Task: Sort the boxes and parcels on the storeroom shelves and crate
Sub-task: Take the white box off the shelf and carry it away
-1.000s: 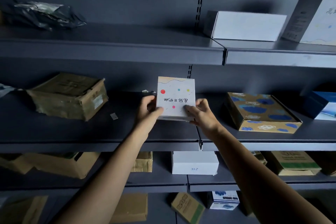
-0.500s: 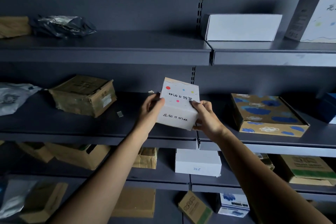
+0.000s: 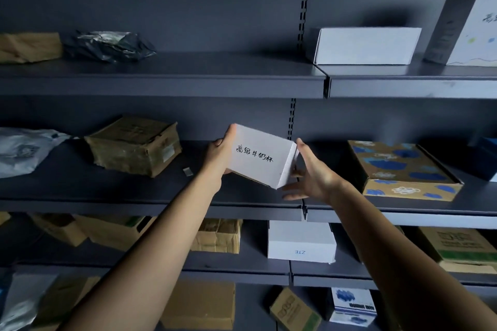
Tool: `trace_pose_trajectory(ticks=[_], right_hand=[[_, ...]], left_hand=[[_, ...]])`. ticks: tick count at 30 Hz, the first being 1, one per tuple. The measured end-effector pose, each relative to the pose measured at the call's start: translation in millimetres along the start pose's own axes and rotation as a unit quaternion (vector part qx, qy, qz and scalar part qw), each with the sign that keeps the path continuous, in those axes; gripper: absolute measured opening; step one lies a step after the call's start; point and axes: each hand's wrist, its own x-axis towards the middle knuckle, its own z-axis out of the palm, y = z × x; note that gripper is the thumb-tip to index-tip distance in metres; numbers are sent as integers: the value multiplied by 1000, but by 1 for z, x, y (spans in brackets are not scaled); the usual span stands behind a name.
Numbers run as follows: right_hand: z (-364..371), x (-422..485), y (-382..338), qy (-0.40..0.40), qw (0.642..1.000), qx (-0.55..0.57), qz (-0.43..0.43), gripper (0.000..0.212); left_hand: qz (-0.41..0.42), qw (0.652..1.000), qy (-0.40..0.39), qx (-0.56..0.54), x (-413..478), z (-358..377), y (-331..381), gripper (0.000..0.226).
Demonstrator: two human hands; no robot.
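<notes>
A small white box [image 3: 262, 156] sits at the centre of the view, held above the front of the middle shelf [image 3: 107, 191], tilted so its long axis runs from about 10 o'clock down to 4 o'clock and its lower corner points toward 5 o'clock. The face turned to the camera carries black handwritten Chinese characters, reading roughly 高级牛奶杯. The left hand [image 3: 219, 154] clasps the box's upper left end, thumb along the edge and fingers hidden behind. The right hand [image 3: 312, 172] is spread, fingers apart, palm against the box's right end. At 3 o'clock a flat brown box with blue blotches [image 3: 400, 169] lies on the same shelf; at 9 o'clock a worn carton [image 3: 134, 144]. Below, at 6 o'clock, a white box [image 3: 301, 242] shows "ZTE" upside down.
</notes>
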Motion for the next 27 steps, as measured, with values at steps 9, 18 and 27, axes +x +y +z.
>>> trace_pose_trajectory(ticks=[9, 18, 27], right_hand=[[59, 21, 0, 138, 979, 152, -12, 98], [55, 8, 11, 96, 994, 27, 43, 63], [40, -3, 13, 76, 997, -6, -6, 104]], left_hand=[[-19, 996, -85, -10, 20, -27, -6, 61], [-59, 982, -175, 49, 32, -38, -5, 33], [-67, 975, -211, 28, 46, -45, -6, 34]])
